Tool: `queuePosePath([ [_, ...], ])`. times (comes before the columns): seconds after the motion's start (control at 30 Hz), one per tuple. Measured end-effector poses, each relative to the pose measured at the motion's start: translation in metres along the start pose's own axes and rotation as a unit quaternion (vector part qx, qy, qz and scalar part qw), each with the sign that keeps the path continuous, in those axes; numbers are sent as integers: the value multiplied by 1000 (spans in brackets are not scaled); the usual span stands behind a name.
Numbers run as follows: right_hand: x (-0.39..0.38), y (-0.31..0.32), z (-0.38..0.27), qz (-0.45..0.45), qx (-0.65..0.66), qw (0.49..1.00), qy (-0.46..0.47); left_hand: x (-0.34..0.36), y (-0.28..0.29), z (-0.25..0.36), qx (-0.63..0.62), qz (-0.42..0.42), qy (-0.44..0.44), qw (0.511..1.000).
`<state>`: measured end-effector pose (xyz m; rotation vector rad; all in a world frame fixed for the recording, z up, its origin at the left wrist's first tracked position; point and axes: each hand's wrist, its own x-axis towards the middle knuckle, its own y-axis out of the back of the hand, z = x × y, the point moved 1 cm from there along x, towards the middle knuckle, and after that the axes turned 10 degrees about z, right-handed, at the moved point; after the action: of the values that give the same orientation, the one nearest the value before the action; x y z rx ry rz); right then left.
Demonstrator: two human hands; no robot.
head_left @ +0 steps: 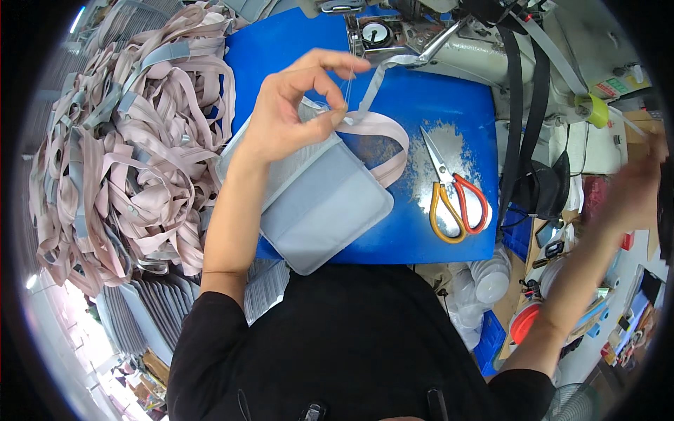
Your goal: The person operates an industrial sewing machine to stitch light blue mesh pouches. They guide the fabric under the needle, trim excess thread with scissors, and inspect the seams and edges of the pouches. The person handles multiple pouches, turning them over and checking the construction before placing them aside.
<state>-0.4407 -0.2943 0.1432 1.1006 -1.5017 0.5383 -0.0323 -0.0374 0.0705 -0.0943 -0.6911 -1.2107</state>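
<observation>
My left hand (298, 105) is closed in a pinch over the blue sewing bed, with thin white thread (349, 88) at its fingertips. Just under it lies a flat grey fabric panel (326, 203) with rounded corners. A pale pink zipper strip (393, 144) loops out from the panel's far edge. From the machine a narrow grey binding tape (375, 84) runs down to the same spot by my fingertips. My right hand (635, 186) is stretched far out to the right, smeared by motion, so its fingers cannot be read. Scissors (447, 189) with orange and red handles lie on the blue surface (456, 98), right of the panel.
A big tangled heap of pink zipper strips (154, 154) fills the left side, above stacked grey panels (151, 309). The sewing machine (470, 59) stands at the back. Black straps (523, 112) hang at right, near a yellow-green roll (593, 111). Below are a blue crate (491, 340) and a red round container (523, 323).
</observation>
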Motion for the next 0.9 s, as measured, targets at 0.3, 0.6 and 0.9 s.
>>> queuePosePath([
  [0.3,-111,-146,-226,-351,439,694,-449,-12,17,29,74,30,79,994],
  [0.6,-144,-149,-271,-328,411,766,-370,-27,33,28,40,80,182,979],
  [0.9,-142,-113,-267,-422,341,822,-172,10,11,1,67,84,252,962],
])
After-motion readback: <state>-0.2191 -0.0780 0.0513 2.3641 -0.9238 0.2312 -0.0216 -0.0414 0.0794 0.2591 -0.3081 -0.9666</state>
